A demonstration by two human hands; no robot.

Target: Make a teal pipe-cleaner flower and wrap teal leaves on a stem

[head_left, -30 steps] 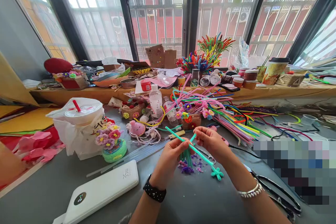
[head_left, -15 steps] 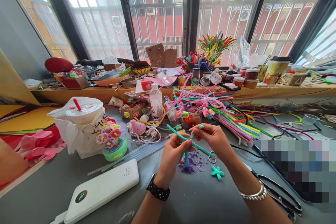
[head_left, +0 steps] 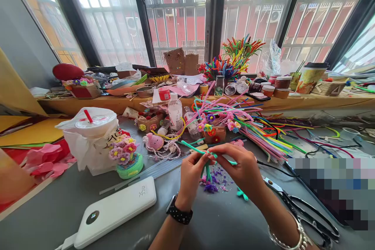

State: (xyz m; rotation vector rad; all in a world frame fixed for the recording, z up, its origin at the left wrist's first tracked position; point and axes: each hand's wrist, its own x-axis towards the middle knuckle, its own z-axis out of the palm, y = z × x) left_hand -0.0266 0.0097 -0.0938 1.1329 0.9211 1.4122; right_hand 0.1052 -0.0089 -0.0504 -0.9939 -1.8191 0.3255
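Note:
Both hands meet over the middle of the grey table, pinching green pipe cleaners [head_left: 191, 147] between thumbs and fingers. My left hand [head_left: 191, 172] grips them where the strands cross; one strand sticks out to the upper left and others hang below. My right hand [head_left: 238, 160] is closed on the same pipe cleaners close to the left fingertips, with the exact hold partly hidden. Beneath the hands lie purple fuzzy scraps [head_left: 211, 187]. A green pipe-cleaner flower [head_left: 242, 194] lies beside my right wrist, partly covered by it.
Scissors [head_left: 301, 211] lie at the right, near a blurred-out screen. On the left are a white power bank [head_left: 117, 213], a bagged cup [head_left: 95, 125] and a flower pot ornament [head_left: 129, 164]. Behind the hands spreads a bundle of colourful pipe cleaners [head_left: 260, 136].
My right hand has moved down and inward to the left fingertips, its fingers now bent over the crossing strands. The green flower is now partly covered by my right arm.

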